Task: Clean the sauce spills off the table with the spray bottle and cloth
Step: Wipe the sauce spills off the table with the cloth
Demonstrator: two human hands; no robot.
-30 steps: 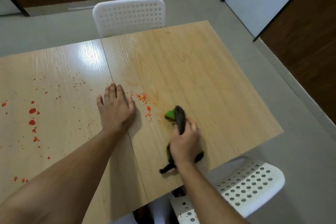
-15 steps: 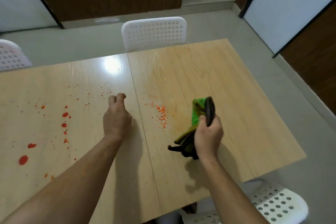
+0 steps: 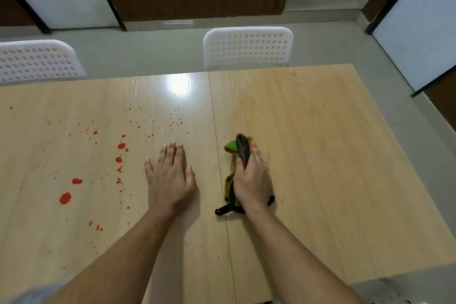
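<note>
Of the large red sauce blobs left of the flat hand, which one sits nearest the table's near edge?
The biggest blob, lowest and farthest left of the group. The other large ones lie farther up the table, closer to the left hand.

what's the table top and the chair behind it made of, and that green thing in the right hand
Table: looks like wood-grain laminate or veneer, semi-gloss, since grain lines show and a lamp glare reflects. Chair: likely moulded white plastic, matte, with punched round holes. Cloth: soft green fabric with dark trim, bunched and creased under the right hand; the weave is unclear.
</note>
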